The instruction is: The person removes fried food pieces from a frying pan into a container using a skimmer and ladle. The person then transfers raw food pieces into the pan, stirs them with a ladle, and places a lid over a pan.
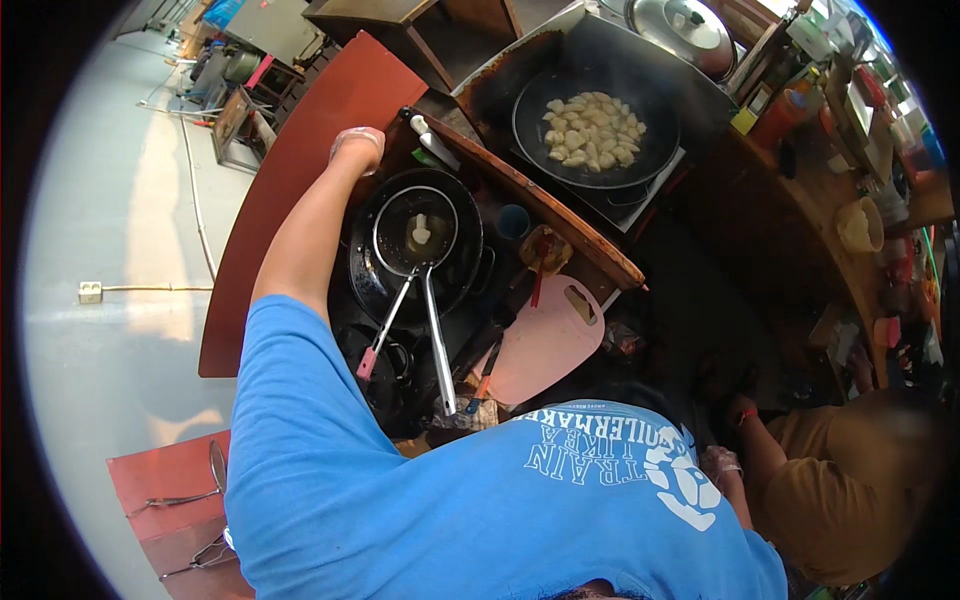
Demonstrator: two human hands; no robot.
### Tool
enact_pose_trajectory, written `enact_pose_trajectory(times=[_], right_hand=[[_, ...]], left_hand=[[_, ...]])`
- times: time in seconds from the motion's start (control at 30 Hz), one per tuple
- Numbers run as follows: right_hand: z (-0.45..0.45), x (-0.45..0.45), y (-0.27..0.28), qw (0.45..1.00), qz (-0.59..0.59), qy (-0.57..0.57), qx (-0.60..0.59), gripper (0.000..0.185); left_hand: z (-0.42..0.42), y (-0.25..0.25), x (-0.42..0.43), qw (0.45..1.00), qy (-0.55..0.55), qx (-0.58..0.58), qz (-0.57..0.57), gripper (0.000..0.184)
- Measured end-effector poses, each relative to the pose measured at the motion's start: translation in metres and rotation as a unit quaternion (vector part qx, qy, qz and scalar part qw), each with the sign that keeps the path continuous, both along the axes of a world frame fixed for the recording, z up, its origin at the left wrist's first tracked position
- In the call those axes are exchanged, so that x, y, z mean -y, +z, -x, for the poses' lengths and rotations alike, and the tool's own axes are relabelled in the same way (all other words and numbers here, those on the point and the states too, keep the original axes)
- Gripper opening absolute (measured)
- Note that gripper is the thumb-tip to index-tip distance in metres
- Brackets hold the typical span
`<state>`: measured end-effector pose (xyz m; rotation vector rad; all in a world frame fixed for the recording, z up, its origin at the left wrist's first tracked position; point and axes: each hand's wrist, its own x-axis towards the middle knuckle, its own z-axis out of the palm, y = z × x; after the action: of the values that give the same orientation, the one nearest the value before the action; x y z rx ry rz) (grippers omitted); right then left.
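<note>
My left hand (360,148), in a clear plastic glove, rests at the inner edge of the red panel (310,110), near a knife (432,135); its fingers are largely hidden. My right hand (720,462), also gloved, is low beside my blue shirt, and its fingers are too small to make out. Below my left hand, a strainer (416,190) holding a pale piece (421,232) lies over a dark wok (468,262), with pink-ended tongs (368,362) across it. Many pale pieces (595,130) sit in a steaming black pan (545,165) on a stove.
A pink cutting board (545,345) lies right of the wok, beside a blue cup (512,221). A wooden rail (570,215) divides wok and stove. A person in brown (840,480) is at the lower right. A large metal lid (685,30) is behind the pan.
</note>
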<state>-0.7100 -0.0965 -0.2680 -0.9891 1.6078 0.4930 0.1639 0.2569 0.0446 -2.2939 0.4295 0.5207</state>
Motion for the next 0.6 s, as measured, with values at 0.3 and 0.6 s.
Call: enact_pose_trajectory(times=[0.3, 0.6], right_hand=[[0.006, -0.003, 0.008, 0.991, -0.050, -0.111, 0.046, 0.005], [0.014, -0.013, 0.013, 0.996, -0.012, 0.083, 0.036, 0.030]], left_hand=[[-0.021, -0.038, -0.009, 0.999, -0.024, -0.020, -0.021, 0.031], [-0.009, -0.032, -0.011, 1.000, 0.002, 0.004, 0.015, 0.037]])
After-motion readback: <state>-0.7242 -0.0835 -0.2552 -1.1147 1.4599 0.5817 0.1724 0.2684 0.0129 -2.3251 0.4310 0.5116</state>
